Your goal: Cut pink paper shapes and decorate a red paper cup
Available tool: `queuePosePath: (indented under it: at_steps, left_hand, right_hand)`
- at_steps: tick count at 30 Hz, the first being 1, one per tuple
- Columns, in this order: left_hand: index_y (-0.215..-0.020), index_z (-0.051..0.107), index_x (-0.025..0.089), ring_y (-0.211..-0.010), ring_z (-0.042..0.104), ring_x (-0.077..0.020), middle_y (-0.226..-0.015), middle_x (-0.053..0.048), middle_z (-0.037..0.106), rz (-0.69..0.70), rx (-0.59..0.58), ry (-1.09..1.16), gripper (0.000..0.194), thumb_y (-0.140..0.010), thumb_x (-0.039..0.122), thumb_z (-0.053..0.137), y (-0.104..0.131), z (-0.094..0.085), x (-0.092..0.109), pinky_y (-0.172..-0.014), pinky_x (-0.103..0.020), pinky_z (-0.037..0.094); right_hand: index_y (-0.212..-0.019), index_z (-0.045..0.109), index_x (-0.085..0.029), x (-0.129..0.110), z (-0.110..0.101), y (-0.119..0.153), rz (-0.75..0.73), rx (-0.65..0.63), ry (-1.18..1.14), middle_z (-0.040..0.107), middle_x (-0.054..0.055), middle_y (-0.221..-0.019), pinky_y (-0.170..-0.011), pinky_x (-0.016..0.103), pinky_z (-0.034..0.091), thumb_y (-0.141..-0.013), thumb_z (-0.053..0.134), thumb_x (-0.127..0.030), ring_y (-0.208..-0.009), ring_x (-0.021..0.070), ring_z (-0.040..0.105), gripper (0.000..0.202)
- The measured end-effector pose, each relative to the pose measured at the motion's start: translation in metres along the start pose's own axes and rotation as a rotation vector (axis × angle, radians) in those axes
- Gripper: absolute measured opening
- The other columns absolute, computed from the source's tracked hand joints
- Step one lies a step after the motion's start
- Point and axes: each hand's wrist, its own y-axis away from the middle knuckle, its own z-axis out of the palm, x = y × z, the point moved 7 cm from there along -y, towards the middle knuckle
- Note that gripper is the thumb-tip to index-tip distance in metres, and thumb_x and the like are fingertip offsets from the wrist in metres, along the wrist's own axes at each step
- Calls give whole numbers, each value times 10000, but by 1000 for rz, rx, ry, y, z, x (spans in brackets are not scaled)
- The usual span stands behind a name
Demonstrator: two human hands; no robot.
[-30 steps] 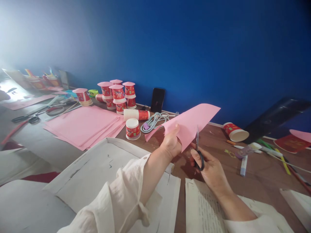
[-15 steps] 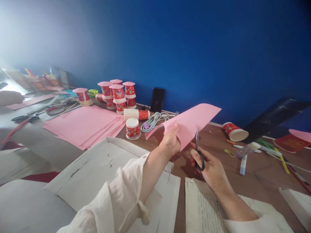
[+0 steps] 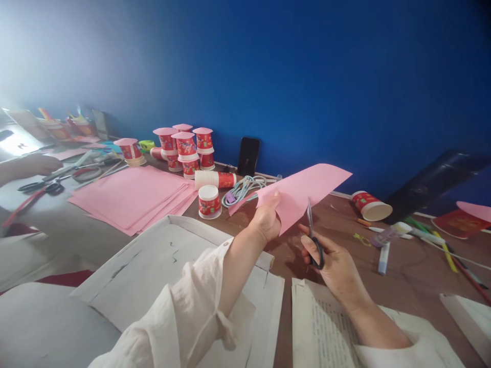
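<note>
Toward three o'clock, the left hand (image 3: 267, 222) is gripping the pink sheet (image 3: 299, 197), which is turning slightly from its earlier lie, while the separate right hand (image 3: 339, 271) is holding scissors (image 3: 311, 229) at its six-o'clock edge, seemingly meeting fresh paper.

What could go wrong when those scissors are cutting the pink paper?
The left hand grips the pink paper near the blades of the black-handled scissors, so a slip might nick a finger.
The paper is held up in the air and curves, so the cut could come out crooked.
Farther back, the red paper cups stand stacked two high; a bump might topple them.
</note>
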Motion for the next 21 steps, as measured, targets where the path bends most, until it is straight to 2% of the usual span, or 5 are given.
queuePosePath:
  at_steps: [9, 14, 21]
  left_hand:
    - [-1023, 674, 125, -1118, 651, -268, -1083, -133, 729, -35, 15, -52, 205, -903, 246, 560, -1, -5, 1, -1067, -459, 441]
    - [-1008, 680, 135, -1096, 662, -258, -1065, -116, 735, -32, -16, -32, 177, -886, 224, 586, 0, -3, -2, -1062, -446, 450]
    - [-974, 677, 151, -1045, 682, -239, -1043, -97, 739, -28, 27, -37, 146, -874, 238, 614, 1, -8, -8, -1058, -432, 456]
  right_hand:
    - [-1261, 662, -195, 6, 1, -2, 38, -29, -37, 612, -12, -620, -520, 244, 429, -744, 692, -591, -561, 127, 549, 652]
    - [-1263, 661, -192, 8, 0, -3, 50, -29, -52, 627, -2, -633, -527, 243, 439, -728, 702, -599, -580, 134, 567, 673]
    - [-1268, 656, -181, 10, -1, -6, 59, -25, -71, 623, 6, -650, -527, 260, 477, -737, 698, -601, -575, 144, 566, 678]
